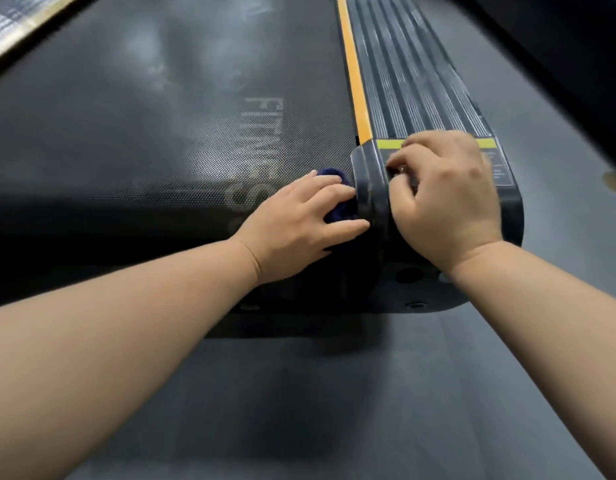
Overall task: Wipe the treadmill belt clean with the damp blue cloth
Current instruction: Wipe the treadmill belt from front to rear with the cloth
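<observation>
The black textured treadmill belt point(143, 133) fills the left and middle of the view, with faded white lettering and pale smears on it. My left hand point(296, 220) lies flat on a bunched dark blue cloth point(336, 209) at the belt's near right corner, pressing it against the belt beside the side rail's end cap; most of the cloth is hidden under my palm and fingers. My right hand point(445, 195) rests on top of the ribbed side rail's rear end cap point(368, 188), fingers curled over its top, holding nothing that I can see.
An orange strip point(351, 64) separates the belt from the grey ribbed side rail point(410, 81). A yellow label band point(389, 144) crosses the rail's end. Dark grey floor matting point(334, 393) lies in front of the treadmill. Another machine's edge shows at top left.
</observation>
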Available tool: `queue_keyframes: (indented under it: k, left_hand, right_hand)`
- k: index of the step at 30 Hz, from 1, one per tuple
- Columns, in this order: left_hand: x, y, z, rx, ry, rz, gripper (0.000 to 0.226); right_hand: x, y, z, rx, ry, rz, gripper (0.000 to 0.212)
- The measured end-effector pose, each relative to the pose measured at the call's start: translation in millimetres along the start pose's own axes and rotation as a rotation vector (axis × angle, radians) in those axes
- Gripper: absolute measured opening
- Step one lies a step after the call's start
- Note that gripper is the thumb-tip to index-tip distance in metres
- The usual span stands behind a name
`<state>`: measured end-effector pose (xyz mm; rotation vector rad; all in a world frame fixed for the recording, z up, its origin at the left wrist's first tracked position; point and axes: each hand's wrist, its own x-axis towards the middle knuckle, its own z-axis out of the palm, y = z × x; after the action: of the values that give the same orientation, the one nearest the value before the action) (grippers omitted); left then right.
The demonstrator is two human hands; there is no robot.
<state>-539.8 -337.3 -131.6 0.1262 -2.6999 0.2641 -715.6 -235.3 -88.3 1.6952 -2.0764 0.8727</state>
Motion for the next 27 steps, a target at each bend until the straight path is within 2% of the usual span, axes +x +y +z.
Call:
queue_keyframes:
  k: [4,9,13,16,21,27]
  left_hand:
    - [-12,-10,-13,0.062,-0.056,0.072,0.034]
    - [-65,-41,-36,0.094,-0.1,0.059,0.024]
    - [-132,-70,-63,0.114,-0.164,-0.122,0.03]
    - [-169,-87,-78,0.15,-0.195,-0.251,0.036]
    - [-222,-119,-92,0.236,-0.111,-0.248,0.031]
    - [-326,-161,-123,0.384,-0.046,-0.504,0.039]
  right_hand:
    - [3,-6,2,0.053,0.013,0.003,0.022]
    - [2,-25,11,0.083,-0.021,-0.078,0.025]
    - [-4,-50,19,0.091,-0.09,-0.122,0.028]
    - [6,-96,37,0.128,-0.122,-0.19,0.034]
    - [48,-199,86,0.139,-0.217,-0.244,0.037]
    - [57,-265,136,0.12,-0.326,-0.243,0.027]
